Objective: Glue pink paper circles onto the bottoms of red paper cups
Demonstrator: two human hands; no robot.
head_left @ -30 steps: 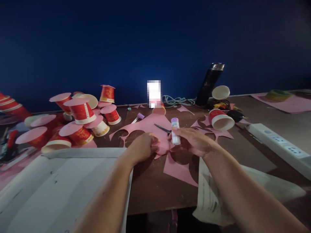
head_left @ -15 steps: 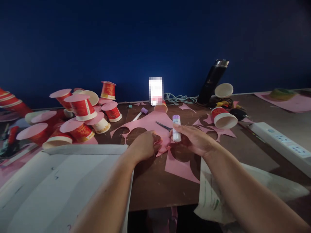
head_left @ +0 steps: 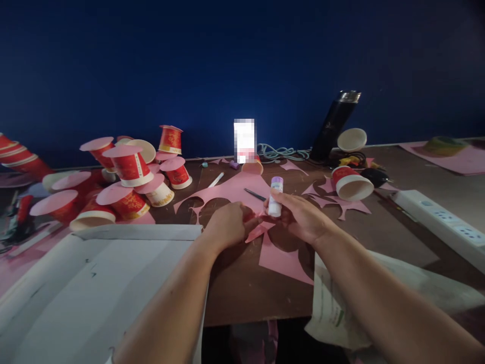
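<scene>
My right hand is closed round an upright white glue stick with a purple top, thumb against its side. To its left my left hand is curled low over the table, its fingertips reaching toward the glue stick's base. What those fingers hold, if anything, is hidden. A small pink paper piece shows beside them. Between the hands and the wall lies a large pink paper sheet with round cut-outs. Dark scissor blades point out over it from beside my right hand; their handles are hidden.
Several red paper cups with pink discs crowd the left. A white box lid fills the near left. Around the back lie a purple cap, a white stick and a black flask. A power strip runs along the right.
The purple cap has shifted back and right, away from the white stick. My left hand has moved slightly right, toward the glue stick. My right hand still holds the glue stick.
</scene>
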